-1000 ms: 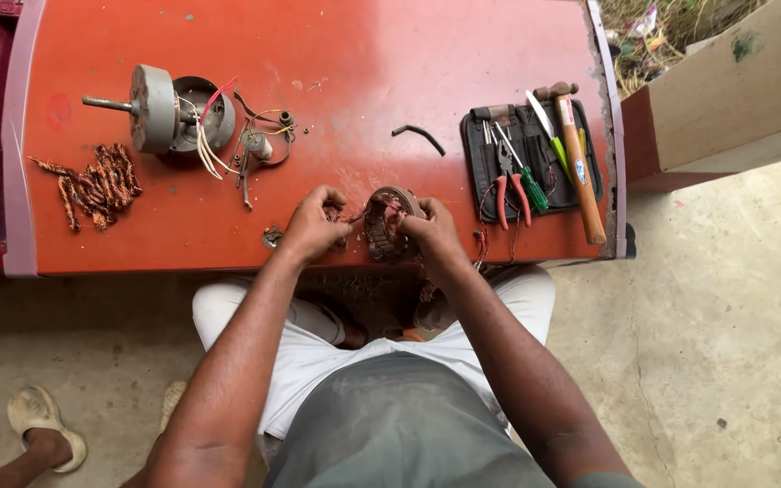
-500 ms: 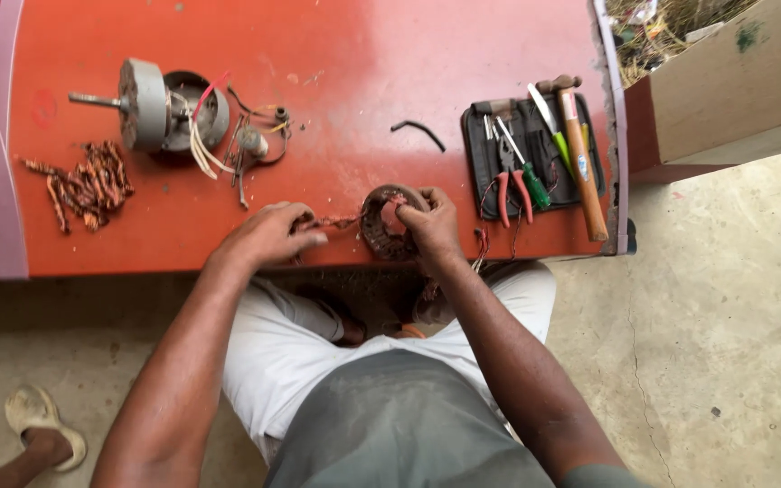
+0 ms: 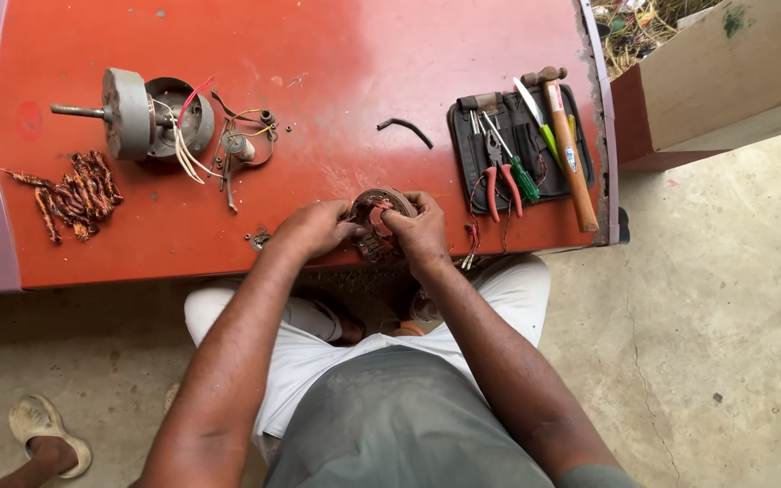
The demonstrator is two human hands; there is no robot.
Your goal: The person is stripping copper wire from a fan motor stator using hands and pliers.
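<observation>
Stator ring (image 3: 374, 217) tilted up at desk's (image 3: 336, 72) near edge, pinched by left hand (image 3: 316, 228) and right hand (image 3: 419, 231).

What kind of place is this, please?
Probably an informal outdoor repair spot, not a fitted workshop: a red table on a bare concrete floor, a pouch of hand tools, a dismantled motor, and both hands on a copper-wound coil.
</observation>
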